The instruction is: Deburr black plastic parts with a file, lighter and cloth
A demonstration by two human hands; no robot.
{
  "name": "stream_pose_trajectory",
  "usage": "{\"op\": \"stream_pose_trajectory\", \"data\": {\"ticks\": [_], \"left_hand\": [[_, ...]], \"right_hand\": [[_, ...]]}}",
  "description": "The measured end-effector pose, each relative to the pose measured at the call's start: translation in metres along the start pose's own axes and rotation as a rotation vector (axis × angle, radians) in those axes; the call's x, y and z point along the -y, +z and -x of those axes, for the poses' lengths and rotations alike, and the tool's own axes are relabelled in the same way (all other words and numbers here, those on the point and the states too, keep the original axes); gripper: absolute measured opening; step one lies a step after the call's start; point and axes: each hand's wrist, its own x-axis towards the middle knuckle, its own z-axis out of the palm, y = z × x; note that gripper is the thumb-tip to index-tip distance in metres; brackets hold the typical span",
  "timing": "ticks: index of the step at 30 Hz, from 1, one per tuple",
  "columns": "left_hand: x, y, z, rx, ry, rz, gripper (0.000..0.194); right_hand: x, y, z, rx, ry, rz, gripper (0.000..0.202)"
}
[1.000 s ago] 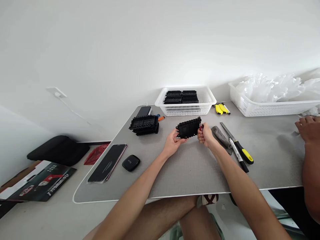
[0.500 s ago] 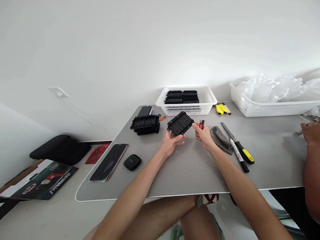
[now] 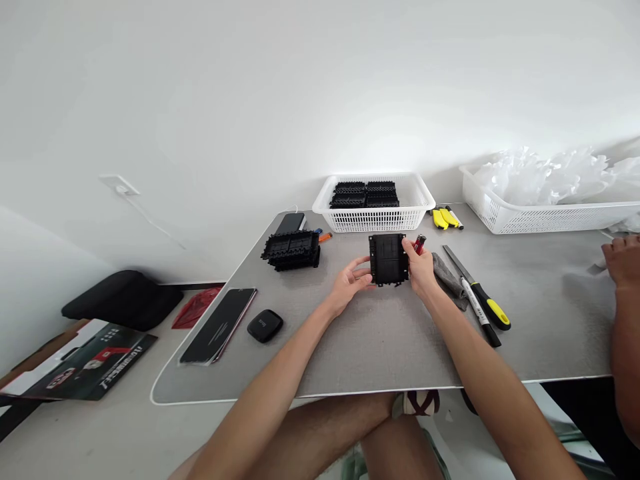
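Observation:
A black plastic panel (image 3: 389,259) with small toothed tabs along its edges is held up over the table, its broad face toward me. My right hand (image 3: 421,268) grips its right edge and also keeps a red lighter (image 3: 419,244) between the fingers. At the lower left edge, my left hand (image 3: 351,284) holds the panel with thumb and fingertips, the fingers partly spread. More such panels lie in a stack (image 3: 292,250) to the left. Behind, a white basket (image 3: 375,219) contains several stacked black panels.
Right of my hands are a grey cloth (image 3: 449,283), a file (image 3: 483,293) with a black-yellow handle and a marker (image 3: 480,312). Yellow-handled cutters (image 3: 444,218), a bag-filled basket (image 3: 550,219), phone (image 3: 219,325) and black case (image 3: 265,325) are around. A co-worker's hand (image 3: 623,260) is far right.
The panel has turned from a tilted position to nearly square and moved right and slightly nearer. Both hands have shifted right with it; the lighter now leans in my right hand.

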Motion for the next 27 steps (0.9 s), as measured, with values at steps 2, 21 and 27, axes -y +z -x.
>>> {"op": "stream_pose_trajectory", "data": {"ticks": [2, 21, 27], "left_hand": [[0.000, 0.001, 0.001, 0.048, 0.003, -0.018, 0.066], [0.005, 0.005, 0.002, 0.042, 0.039, -0.148, 0.073], [0.007, 0.003, 0.001, -0.077, 0.046, -0.208, 0.070]], "right_hand": [[-0.001, -0.001, -0.001, -0.003, -0.042, 0.032, 0.041], [-0.001, 0.004, 0.007, 0.143, -0.161, 0.197, 0.036], [0.004, 0.006, 0.011, 0.050, -0.285, 0.398, 0.031]]}}
